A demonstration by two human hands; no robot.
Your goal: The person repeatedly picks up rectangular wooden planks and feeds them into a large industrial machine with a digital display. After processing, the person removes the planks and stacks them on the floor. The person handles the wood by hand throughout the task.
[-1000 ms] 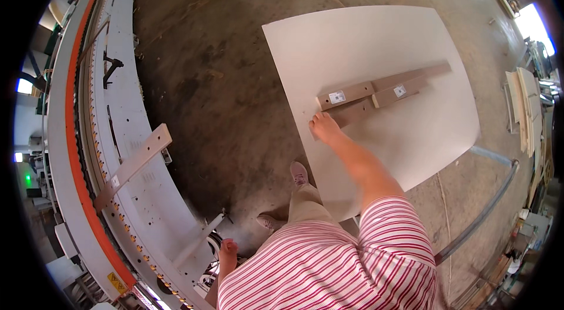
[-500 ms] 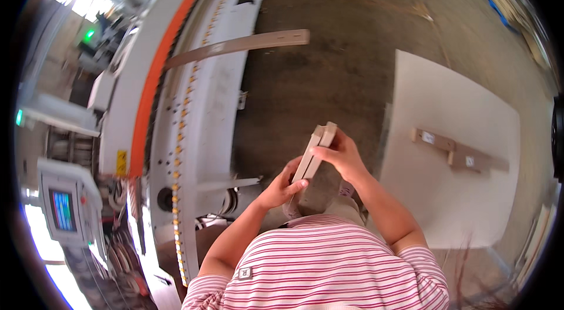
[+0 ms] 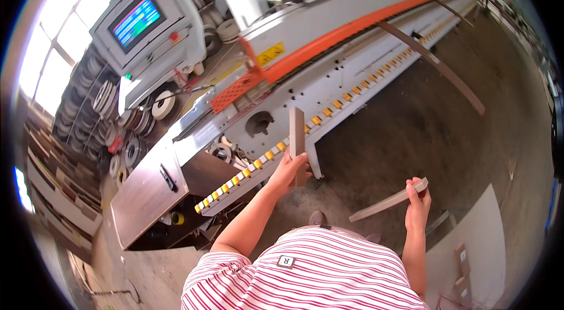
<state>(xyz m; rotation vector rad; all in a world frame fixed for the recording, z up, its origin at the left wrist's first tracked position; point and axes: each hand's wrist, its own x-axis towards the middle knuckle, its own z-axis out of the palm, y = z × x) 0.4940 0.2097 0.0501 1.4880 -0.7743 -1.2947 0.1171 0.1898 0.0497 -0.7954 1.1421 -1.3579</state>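
Note:
My left hand [image 3: 286, 172] is closed around the lower part of a short wooden strip [image 3: 297, 131], which stands nearly upright beside the machine's row of yellow rollers [image 3: 268, 155]. Whether that strip touches the machine I cannot tell. Off to the right, my right hand [image 3: 416, 209] grips a second wooden strip [image 3: 380, 207] near one end. This one slants down to the left, its far end in the air over the floor. The two hands are well apart.
A long machine with an orange guard [image 3: 329, 47] runs to the far right, a long brown board [image 3: 437, 63] jutting from it. At left are a control panel [image 3: 141, 19] and a brown tabletop [image 3: 150, 195]. A pale sheet [image 3: 484, 245] with brown pieces [image 3: 463, 275] lies at lower right.
The two strips, held together in both hands before, are now apart, one in each hand. My view has swung left toward the machine and control panel.

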